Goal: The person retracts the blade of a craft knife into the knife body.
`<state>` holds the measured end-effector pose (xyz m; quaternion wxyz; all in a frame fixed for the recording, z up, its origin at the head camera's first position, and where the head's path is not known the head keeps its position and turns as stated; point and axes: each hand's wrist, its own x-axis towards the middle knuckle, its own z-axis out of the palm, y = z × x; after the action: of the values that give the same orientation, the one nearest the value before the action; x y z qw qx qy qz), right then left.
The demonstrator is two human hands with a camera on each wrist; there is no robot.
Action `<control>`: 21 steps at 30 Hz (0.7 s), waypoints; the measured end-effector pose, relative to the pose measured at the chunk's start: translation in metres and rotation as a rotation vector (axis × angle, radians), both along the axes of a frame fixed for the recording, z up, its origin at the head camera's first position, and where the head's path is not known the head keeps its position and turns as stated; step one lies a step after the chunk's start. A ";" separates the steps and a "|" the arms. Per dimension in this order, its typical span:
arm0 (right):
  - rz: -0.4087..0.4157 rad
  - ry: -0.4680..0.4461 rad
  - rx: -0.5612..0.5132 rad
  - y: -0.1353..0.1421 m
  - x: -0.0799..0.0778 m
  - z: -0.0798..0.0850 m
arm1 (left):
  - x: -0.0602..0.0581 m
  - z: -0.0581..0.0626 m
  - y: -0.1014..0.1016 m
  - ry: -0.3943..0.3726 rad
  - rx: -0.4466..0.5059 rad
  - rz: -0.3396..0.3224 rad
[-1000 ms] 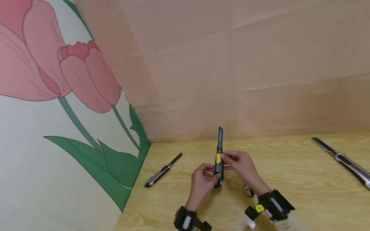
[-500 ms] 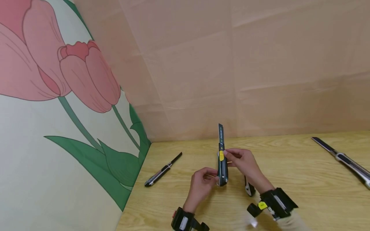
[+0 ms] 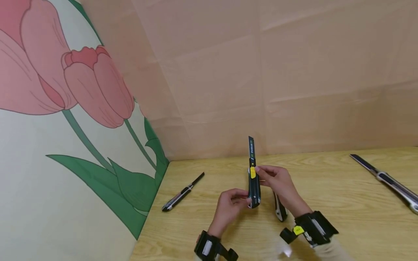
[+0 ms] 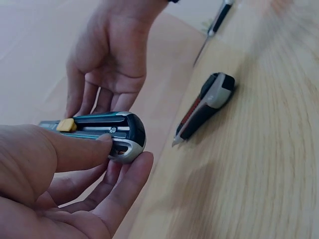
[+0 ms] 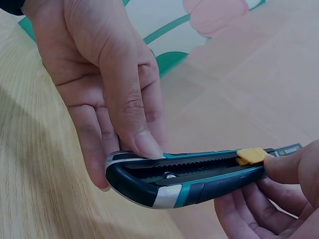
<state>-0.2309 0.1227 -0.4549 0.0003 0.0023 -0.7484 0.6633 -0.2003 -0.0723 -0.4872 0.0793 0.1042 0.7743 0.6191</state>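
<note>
Holding teal-black snap-off knife (image 3: 254,190) above counter (image 3: 326,185): left hand (image 3: 229,206) pinching rear end, right hand (image 3: 280,184) pinching body at yellow slider (image 3: 253,172). Blade (image 3: 251,148) already sticking out; knife not yet lying down. Left-side cutter (image 3: 177,199), far-right cutter (image 3: 395,186) lying blades exposed; third cutter (image 3: 280,211) unclear.

Across the bottom of the head view we see a table (image 3: 326,203) in pale wood grain, smooth with a faint sheen. The brown sheet (image 3: 209,72) above looks matt and creased, paper or thin cloth, we cannot tell which. The flower panel (image 3: 32,203) at left looks smooth and matt. At lower centre, the held cutter (image 3: 254,188) seems smooth dark plastic, its slider (image 3: 253,173) yellow plastic, its blade (image 3: 251,146) dark metal. The sleeve (image 3: 330,252) at the bottom edge looks like soft cloth.
</note>
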 end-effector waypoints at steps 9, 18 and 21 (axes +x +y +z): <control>-0.036 0.001 0.017 0.005 0.001 0.002 | -0.004 -0.001 0.010 0.004 0.020 -0.010; -0.021 -0.059 0.066 0.010 0.000 0.013 | -0.006 0.001 0.017 0.051 0.039 -0.001; -0.010 -0.087 0.073 0.011 0.001 0.016 | -0.007 0.000 0.017 0.050 0.022 -0.008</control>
<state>-0.2300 0.1340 -0.4393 -0.0290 -0.0301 -0.7713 0.6350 -0.2069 -0.0554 -0.4869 0.0612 0.1237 0.7688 0.6244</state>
